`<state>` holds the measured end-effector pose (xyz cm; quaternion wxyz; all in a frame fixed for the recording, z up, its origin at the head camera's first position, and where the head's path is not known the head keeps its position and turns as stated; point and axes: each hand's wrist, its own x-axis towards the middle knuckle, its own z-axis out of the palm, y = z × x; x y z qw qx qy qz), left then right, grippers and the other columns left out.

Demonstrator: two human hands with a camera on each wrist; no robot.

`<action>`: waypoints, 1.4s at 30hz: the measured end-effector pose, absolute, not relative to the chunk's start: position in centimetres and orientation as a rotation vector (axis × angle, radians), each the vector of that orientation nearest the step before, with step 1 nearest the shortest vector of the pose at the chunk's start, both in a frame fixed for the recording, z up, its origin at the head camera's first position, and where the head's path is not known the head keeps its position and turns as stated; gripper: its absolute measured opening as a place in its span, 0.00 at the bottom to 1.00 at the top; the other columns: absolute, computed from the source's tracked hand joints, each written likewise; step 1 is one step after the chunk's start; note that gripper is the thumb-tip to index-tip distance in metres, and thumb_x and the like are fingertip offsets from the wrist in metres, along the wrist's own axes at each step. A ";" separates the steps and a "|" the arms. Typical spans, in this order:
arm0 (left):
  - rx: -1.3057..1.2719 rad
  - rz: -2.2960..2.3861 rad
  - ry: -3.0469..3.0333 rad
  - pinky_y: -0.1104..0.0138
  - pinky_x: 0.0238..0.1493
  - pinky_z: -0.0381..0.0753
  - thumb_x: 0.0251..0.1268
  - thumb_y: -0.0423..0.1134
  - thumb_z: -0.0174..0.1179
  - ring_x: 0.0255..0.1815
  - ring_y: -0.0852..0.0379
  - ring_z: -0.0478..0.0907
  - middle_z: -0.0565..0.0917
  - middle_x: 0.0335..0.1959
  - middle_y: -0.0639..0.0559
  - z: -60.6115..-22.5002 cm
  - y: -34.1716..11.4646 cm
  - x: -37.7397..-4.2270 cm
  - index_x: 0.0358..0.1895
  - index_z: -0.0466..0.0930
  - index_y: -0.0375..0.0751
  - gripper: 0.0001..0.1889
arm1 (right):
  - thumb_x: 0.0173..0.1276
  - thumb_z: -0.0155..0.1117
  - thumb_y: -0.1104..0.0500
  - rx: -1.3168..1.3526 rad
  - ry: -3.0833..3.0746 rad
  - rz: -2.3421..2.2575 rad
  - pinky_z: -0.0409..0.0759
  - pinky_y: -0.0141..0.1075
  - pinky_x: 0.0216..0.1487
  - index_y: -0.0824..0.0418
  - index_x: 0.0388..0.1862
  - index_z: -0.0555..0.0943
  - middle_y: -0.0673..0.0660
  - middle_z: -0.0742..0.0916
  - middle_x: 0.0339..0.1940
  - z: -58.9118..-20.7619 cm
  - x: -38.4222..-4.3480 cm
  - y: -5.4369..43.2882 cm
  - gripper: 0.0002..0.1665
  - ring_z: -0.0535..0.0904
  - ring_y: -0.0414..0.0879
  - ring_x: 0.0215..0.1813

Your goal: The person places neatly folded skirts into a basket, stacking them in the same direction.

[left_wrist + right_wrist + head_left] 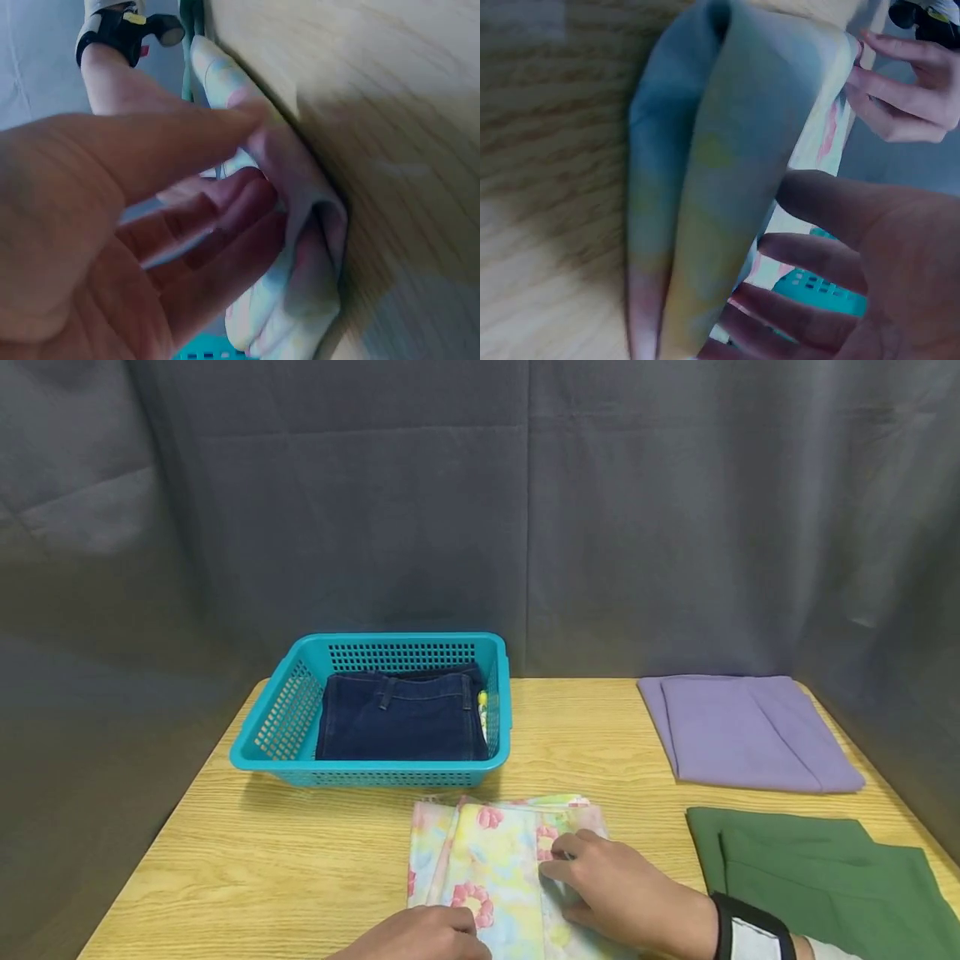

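A folded pastel floral cloth (498, 868) lies in layers on the table in front of the basket. At its near left edge, my left hand (427, 935) pinches the fabric between thumb and fingers; the left wrist view shows the thumb (217, 127) against the fold. My right hand (615, 889) rests on the cloth's right side with its fingers loosely extended. In the right wrist view, the right thumb (825, 202) touches the folded edge and the fingers spread over the top, with no grip on it visible.
A teal plastic basket (375, 766) behind the cloth holds folded dark blue jeans (401, 718) and a small yellow-patterned item (482, 710). On the right of the wooden table (262, 852) lie folded purple fabric (750, 735) and folded green fabric (817, 877). Grey curtains (450, 527) enclose the table.
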<state>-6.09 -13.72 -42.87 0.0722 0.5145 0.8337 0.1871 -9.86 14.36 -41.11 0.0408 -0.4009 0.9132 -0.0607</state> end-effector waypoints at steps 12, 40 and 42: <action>0.819 0.872 2.615 0.71 0.42 0.81 0.69 0.49 0.61 0.40 0.71 0.76 0.83 0.43 0.61 -41.2 -18.9 -7.5 0.58 0.81 0.47 0.19 | 0.69 0.67 0.53 -1.204 2.690 -0.923 0.84 0.37 0.53 0.50 0.60 0.80 0.47 0.85 0.57 -41.4 -10.3 20.1 0.21 0.82 0.42 0.57; -0.202 1.806 1.706 0.62 0.55 0.85 0.74 0.41 0.56 0.50 0.54 0.86 0.86 0.51 0.42 -43.9 -20.7 -8.4 0.65 0.66 0.17 0.29 | 0.77 0.55 0.53 0.017 1.637 -1.644 0.79 0.47 0.65 0.80 0.71 0.60 0.64 0.80 0.65 -42.6 -10.7 23.8 0.38 0.80 0.54 0.64; -0.183 1.777 1.718 0.62 0.53 0.85 0.73 0.44 0.56 0.47 0.56 0.86 0.87 0.47 0.45 -43.9 -20.2 -8.7 0.63 0.70 0.20 0.28 | 0.76 0.56 0.53 0.028 1.644 -1.648 0.80 0.46 0.64 0.80 0.72 0.59 0.62 0.82 0.63 -42.6 -10.9 23.4 0.39 0.81 0.54 0.63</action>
